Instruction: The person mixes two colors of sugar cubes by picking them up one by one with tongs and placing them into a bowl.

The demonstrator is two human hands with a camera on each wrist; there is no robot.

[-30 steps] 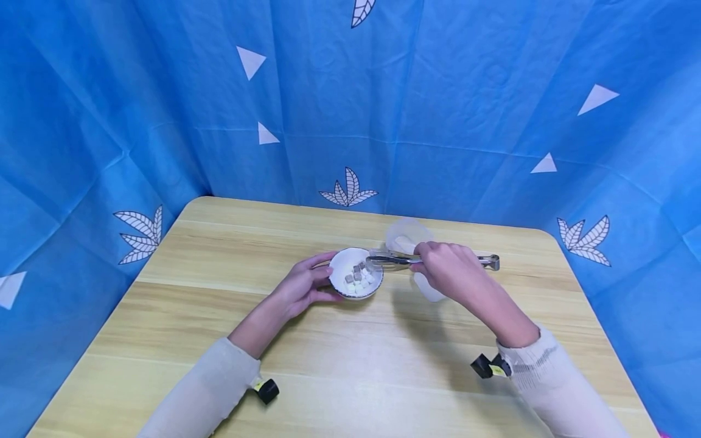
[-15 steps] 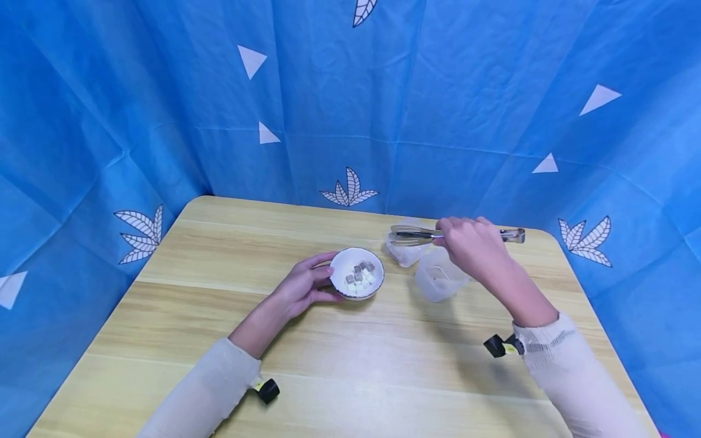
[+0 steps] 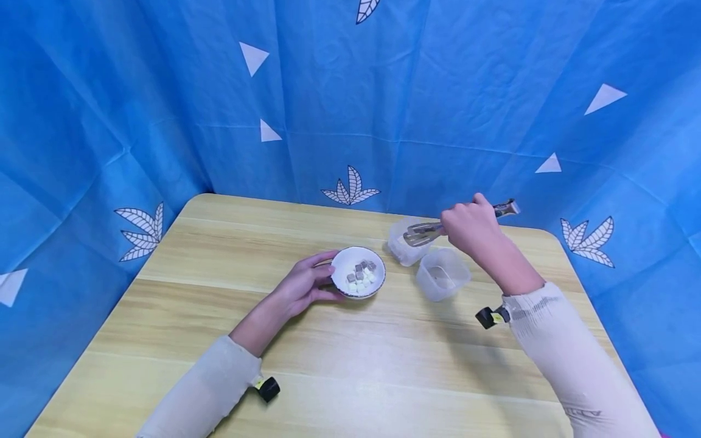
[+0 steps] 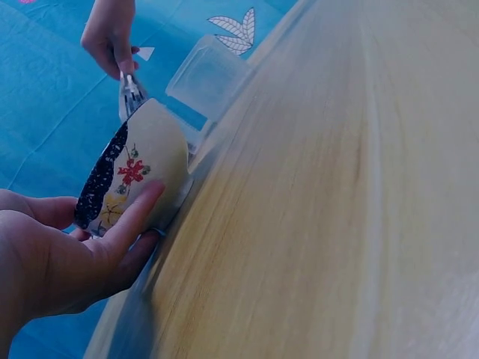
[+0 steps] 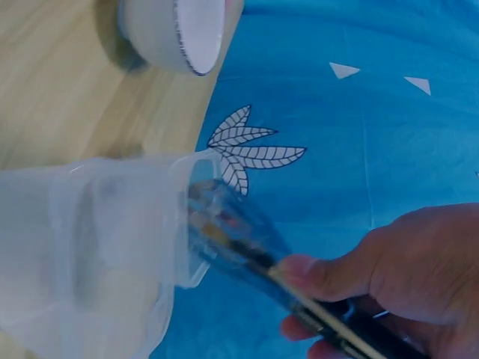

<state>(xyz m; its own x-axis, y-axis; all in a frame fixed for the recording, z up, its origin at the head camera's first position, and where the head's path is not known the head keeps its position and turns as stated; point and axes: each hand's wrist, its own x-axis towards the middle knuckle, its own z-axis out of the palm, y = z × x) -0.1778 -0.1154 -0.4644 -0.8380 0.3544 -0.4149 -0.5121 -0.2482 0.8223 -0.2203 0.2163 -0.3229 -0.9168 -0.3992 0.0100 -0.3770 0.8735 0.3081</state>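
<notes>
My left hand (image 3: 306,283) grips the side of a small white bowl (image 3: 341,264), thumb at the rim and fingers against its outer wall. Red and yellow flowers and a dark speckled rim band show on this bowl (image 4: 153,146) in the left wrist view. Inside it lie several small white and grey-brown cubes (image 3: 361,275). My right hand (image 3: 470,226) holds metal tongs (image 3: 423,233) by the middle, handle end up to the right. Their slotted heads are over the rear clear plastic container (image 3: 401,249); in the right wrist view the tongs (image 5: 262,258) dip past its rim, blurred.
A second clear plastic container (image 3: 443,277) stands in front and to the right of the rear one, right of the bowl. Both are on a light wooden table (image 3: 350,371), with a blue curtain (image 3: 471,109) hanging behind its back edge.
My right hand has carried the tongs from the bowl rightward and back, then tipped them down over the rear container. A grey-brown cube once hidden by the tongs now shows. My left hand stays put.
</notes>
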